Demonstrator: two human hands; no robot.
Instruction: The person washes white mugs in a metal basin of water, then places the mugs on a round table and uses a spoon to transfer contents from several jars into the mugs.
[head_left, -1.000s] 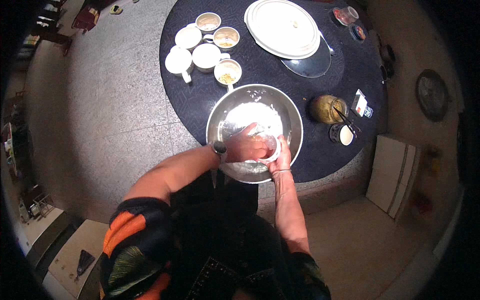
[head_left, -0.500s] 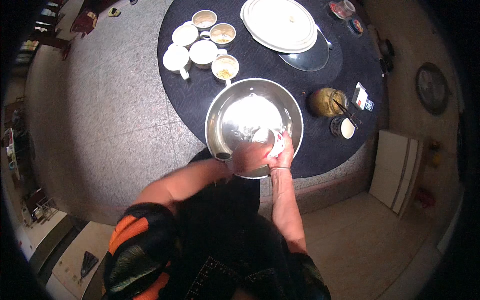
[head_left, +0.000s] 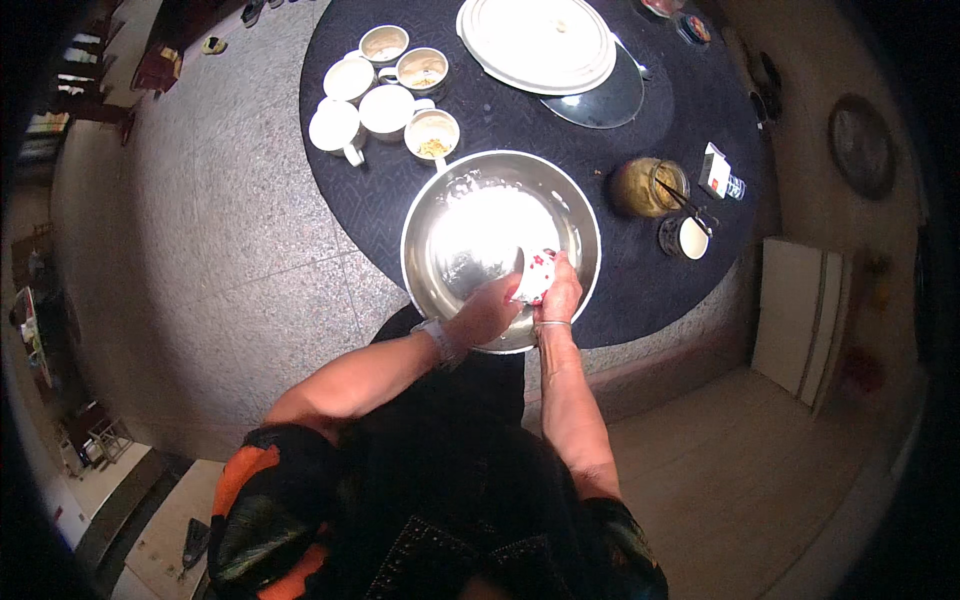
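Note:
A large steel basin (head_left: 415, 215) stands at the table's near edge, with shiny water in it. Over its near right part I hold a white cup with red flowers (head_left: 537, 277), tilted so that its patterned side shows. My right hand (head_left: 563, 287) wraps the cup from the right. From the left, my left hand (head_left: 487, 312) closes against the cup, its fingertips partly hidden. Just beyond the basin's far left rim sits a white mug with yellowish bits inside (head_left: 432, 136).
Several more white mugs (head_left: 386, 108) cluster at the far left of the dark round table (head_left: 480, 115). A white lid (head_left: 540, 45) overlaps a glass lid (head_left: 600, 100) at the back. On the right are a jar with tongs (head_left: 645, 187), a cup (head_left: 685, 238) and a small box (head_left: 714, 172).
My left hand has shifted slightly, from blurred over the cup to its left side. The cup has turned, showing more of its flowered outside. The whole view has shifted a little.

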